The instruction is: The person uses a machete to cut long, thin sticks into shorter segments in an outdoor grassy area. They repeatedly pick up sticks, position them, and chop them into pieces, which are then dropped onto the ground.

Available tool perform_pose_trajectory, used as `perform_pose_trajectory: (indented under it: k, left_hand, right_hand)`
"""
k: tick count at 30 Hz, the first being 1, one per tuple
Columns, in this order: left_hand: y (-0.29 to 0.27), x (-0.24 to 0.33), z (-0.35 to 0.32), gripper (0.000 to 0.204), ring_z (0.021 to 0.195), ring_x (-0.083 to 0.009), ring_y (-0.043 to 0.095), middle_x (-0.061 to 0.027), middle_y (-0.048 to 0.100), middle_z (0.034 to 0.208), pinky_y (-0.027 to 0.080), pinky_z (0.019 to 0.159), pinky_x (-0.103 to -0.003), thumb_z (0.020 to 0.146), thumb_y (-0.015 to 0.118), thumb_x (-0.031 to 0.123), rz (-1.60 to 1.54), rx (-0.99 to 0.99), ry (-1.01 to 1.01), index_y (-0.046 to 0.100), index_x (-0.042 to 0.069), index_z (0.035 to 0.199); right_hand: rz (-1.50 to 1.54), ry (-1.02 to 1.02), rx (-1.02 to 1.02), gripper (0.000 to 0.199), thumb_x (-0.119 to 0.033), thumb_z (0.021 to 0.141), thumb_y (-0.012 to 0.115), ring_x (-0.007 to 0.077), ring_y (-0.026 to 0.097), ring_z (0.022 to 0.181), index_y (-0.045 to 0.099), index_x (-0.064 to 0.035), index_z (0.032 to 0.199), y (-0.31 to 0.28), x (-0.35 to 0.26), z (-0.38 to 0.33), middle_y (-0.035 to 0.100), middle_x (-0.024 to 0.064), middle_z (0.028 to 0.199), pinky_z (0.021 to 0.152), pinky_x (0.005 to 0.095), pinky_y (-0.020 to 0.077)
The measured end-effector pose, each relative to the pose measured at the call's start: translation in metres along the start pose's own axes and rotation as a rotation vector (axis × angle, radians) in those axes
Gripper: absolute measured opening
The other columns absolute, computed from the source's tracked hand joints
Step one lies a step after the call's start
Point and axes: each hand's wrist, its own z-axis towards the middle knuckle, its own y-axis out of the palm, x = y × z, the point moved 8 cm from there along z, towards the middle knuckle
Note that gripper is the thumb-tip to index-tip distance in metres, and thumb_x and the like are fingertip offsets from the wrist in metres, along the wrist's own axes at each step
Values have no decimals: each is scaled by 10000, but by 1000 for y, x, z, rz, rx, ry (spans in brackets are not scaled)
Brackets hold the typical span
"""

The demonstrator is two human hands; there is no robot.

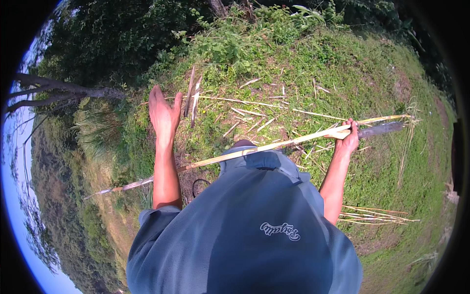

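My right hand (348,137) is closed around a long pale strip, apparently split bamboo or cane (254,149). The same fist also holds a machete-like tool with a dark, broad blade (382,130), which points right; its pale grip partly shows beside my fingers. The strip slants across my front, from upper right down to lower left, passing behind my left forearm. Raised at the left, my left hand (165,112) is open, fingers stretched forward and thumb apart, holding nothing. Two dark split pieces (192,95) lie on the ground just right of it.
Pale chips and short split pieces (252,113) litter the grass ahead. Several long thin strips (374,214) lie together at the right. A bare tree branch (73,90) reaches in from the left, beside dense bushes (122,39) and a slope.
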Motion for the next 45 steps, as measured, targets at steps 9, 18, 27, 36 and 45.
perform_pose_trajectory:
  k: [9, 18, 27, 36, 45]
  left_hand:
    - [-43, -155, -198, 677, 1100, -297, 318, -204, 306, 1201, 306, 948, -443, 851, 656, 374, -340, 762, -1360, 296, -67, 1216]
    - [-10, -203, -55, 345, 839, -242, 633, -144, 615, 968, 528, 713, -315, 994, 460, 325, -1462, 453, -774, 472, -4, 1096]
    - [-26, -355, -30, 370, 498, -143, 464, -24, 471, 622, 340, 432, -257, 1005, 405, 405, -1514, 983, -993, 494, 50, 945]
    - [-35, -420, -15, 373, 437, -109, 333, 33, 360, 517, 299, 439, -258, 993, 399, 422, -2021, 1043, -569, 497, 111, 811]
    - [-55, -456, -19, 246, 354, -99, 396, 0, 474, 516, 335, 357, -222, 971, 482, 204, -2190, 1003, -177, 539, 69, 774]
  right_hand:
    - [-136, 12, -25, 143, -147, 948, 534, 194, 564, 791, 584, -15, 976, 54, 36, 12, 605, 63, 856, 718, 327, 508]
    - [-57, 152, -146, 161, -161, 946, 501, 219, 574, 775, 567, -29, 881, 58, 122, 18, 589, 85, 811, 730, 390, 536]
    - [-26, 136, -141, 143, -136, 934, 508, 215, 568, 721, 579, -29, 871, 33, 125, -12, 582, 64, 760, 701, 385, 529]
    - [-73, 160, -86, 139, -181, 925, 551, 192, 608, 728, 606, -64, 872, 15, 130, -29, 623, 47, 784, 675, 384, 551]
    - [-197, 198, -15, 138, -159, 922, 539, 216, 596, 733, 598, -38, 891, 8, 130, -44, 616, 69, 798, 688, 399, 524]
